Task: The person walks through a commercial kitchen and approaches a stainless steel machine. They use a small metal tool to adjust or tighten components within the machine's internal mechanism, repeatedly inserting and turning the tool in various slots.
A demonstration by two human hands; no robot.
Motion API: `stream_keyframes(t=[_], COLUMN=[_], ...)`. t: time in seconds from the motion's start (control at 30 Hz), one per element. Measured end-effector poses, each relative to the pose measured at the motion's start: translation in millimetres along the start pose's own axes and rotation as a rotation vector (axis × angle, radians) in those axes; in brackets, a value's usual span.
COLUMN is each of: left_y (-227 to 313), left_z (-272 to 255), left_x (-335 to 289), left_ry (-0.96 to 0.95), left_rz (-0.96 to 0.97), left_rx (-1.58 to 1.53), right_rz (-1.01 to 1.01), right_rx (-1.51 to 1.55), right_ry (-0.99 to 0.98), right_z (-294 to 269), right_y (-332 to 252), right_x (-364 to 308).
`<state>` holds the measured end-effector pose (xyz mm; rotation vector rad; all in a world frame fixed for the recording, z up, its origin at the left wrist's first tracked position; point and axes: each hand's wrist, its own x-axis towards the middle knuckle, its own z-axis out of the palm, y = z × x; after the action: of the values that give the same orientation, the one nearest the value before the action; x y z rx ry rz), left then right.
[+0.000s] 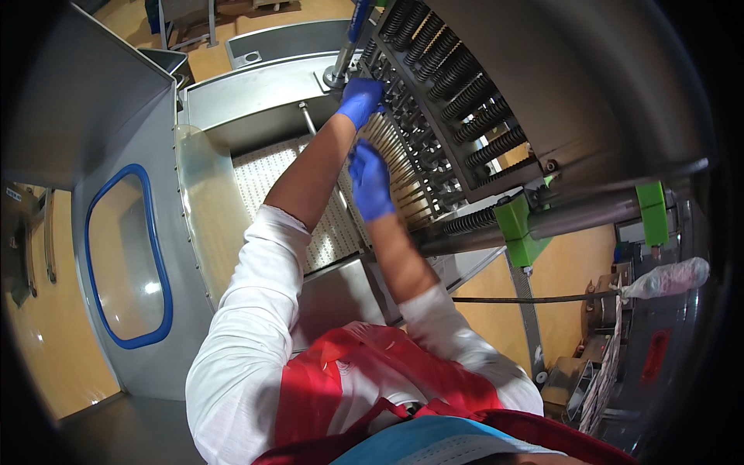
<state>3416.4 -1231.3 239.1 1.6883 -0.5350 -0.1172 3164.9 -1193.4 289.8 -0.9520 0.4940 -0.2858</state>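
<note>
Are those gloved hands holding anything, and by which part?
It cannot be told: the left hand is near the far end of the thin rods, fingertips hidden; the right hand is beside them, no held thing visible.

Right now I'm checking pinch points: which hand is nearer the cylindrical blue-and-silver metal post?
Left. The blue-gloved left hand is close beside the foot of the post; the blue-gloved right hand is farther away, closer to the wearer's body.

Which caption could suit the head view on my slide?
Blue-gloved left hand and right hand beside thin rods of a large metal machine.
</note>
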Motion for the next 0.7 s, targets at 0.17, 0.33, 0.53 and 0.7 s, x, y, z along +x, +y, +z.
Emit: stream_keyframes(t=[0.17,0.33,0.53,0.7], left_y=[78,130,100,58], left_z=[25,14,8,35], left_x=[-35,-70,-49,-29], left_ry=[-0.019,0.115,0.041,-0.053], left_rz=[-0.429,-0.546,-0.462,-0.237], left_rx=[-0.391,-0.816,-0.478,-0.231], right_rz=[-0.119,-0.242,-0.312,-0.404], right_rx=[-0.418,-0.75,-0.828,-0.882], right_ry=[-0.179,-0.325,-0.223,-0.001], right_z=[-56,-106,-139,-196], right_y=[-12,-14,-39,-44], right_x=[-106,-150,-188,-215])
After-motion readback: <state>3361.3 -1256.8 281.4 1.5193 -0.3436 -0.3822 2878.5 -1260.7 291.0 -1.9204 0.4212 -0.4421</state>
